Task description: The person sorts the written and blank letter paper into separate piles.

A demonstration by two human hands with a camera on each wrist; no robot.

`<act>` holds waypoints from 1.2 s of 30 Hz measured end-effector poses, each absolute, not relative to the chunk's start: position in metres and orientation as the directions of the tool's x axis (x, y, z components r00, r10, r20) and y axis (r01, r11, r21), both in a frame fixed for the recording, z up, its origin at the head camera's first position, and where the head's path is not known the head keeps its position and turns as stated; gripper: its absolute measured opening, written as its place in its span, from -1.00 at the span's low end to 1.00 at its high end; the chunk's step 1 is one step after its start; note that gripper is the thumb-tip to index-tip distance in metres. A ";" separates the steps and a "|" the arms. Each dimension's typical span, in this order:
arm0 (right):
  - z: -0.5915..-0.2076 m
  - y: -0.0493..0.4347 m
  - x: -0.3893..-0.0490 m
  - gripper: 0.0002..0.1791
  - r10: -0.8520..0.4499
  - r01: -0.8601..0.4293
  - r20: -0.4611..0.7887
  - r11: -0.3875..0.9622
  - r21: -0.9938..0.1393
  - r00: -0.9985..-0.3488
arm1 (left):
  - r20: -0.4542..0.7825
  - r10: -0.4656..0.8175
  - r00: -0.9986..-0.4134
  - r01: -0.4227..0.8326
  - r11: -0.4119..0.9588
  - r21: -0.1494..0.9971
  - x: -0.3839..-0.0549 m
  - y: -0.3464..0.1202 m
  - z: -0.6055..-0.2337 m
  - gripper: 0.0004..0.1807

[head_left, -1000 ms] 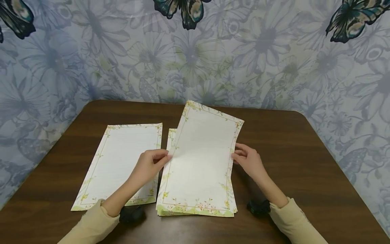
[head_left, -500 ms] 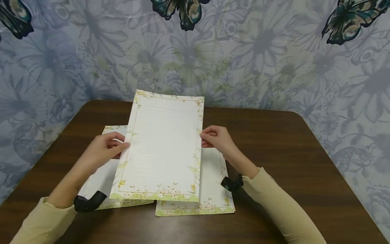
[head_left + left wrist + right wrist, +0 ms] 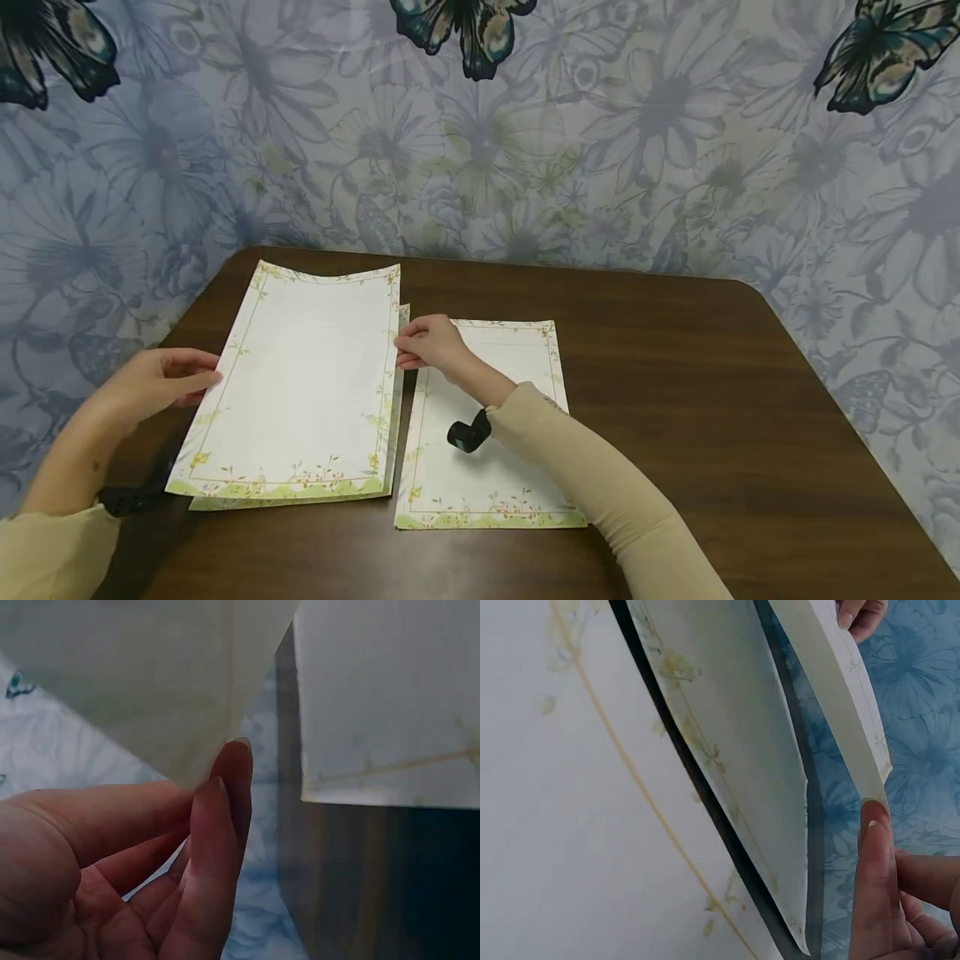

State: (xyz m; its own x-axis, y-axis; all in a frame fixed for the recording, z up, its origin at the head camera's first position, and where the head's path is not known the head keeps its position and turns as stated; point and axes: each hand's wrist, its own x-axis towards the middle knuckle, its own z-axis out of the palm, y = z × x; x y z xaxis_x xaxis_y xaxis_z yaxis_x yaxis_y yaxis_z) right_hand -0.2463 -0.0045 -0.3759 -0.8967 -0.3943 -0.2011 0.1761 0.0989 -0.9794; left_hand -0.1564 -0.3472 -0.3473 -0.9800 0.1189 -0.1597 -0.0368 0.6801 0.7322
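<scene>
A sheet of floral-bordered paper (image 3: 307, 383) is held up by its two side edges, bowed slightly between my hands. My left hand (image 3: 161, 383) pinches its left edge between thumb and fingers; the left wrist view shows that pinch close up, with the sheet's pale back (image 3: 150, 682) above the fingertips. On the right edge my right hand (image 3: 435, 346) pinches too, and in the right wrist view the sheet (image 3: 832, 697) curves up from those fingertips. Close beneath it lies another bordered sheet (image 3: 398, 400), mostly hidden, with its right and lower edges showing.
To the right on the brown wooden table (image 3: 712, 417) lies a stack of the same paper (image 3: 487, 483), partly covered by my right forearm. Black wrist cameras (image 3: 470, 431) hang below both wrists. Behind the table stands a flowered wall (image 3: 525, 150) with butterfly figures (image 3: 465, 33).
Both hands have carried the sheet left from the right-hand stack, raised over the left sheet, then lowered close above it. It has turned from tilted to nearly in line with that sheet.
</scene>
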 end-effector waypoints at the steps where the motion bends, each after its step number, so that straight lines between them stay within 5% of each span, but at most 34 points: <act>1: -0.379 -0.008 -0.246 -0.90 -0.394 0.186 -0.213 0.105 -0.977 -0.894 | -0.163 0.124 -0.979 -0.038 0.672 0.740 -0.156 -0.349 -0.351 -0.50; 19: -0.399 -0.013 -0.246 -0.95 -0.344 0.160 -0.259 0.290 -0.944 -0.903 | -0.182 0.125 -0.975 -0.051 0.675 0.736 -0.161 -0.347 -0.382 -0.54; 28: -0.406 -0.013 -0.248 -0.83 -0.390 -0.073 -0.185 0.559 -0.826 -0.902 | -0.186 0.127 -0.974 0.000 0.826 0.563 -0.165 -0.348 -0.392 -0.51; 36: -0.397 -0.017 -0.246 -0.84 -0.477 -0.307 -0.121 0.718 -0.625 -0.870 | -0.123 0.242 -0.963 0.169 0.889 0.424 -0.164 -0.346 -0.392 -0.13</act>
State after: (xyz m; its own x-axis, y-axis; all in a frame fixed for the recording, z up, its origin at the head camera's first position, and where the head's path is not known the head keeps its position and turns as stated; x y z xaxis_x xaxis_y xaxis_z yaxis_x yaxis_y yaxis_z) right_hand -0.2459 -0.0173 -0.3974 -0.8704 -0.4772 -0.1211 -0.3068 0.7180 -0.6248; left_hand -0.1636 -0.3459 -0.3922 -0.9626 0.2418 -0.1225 0.1694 0.8895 0.4245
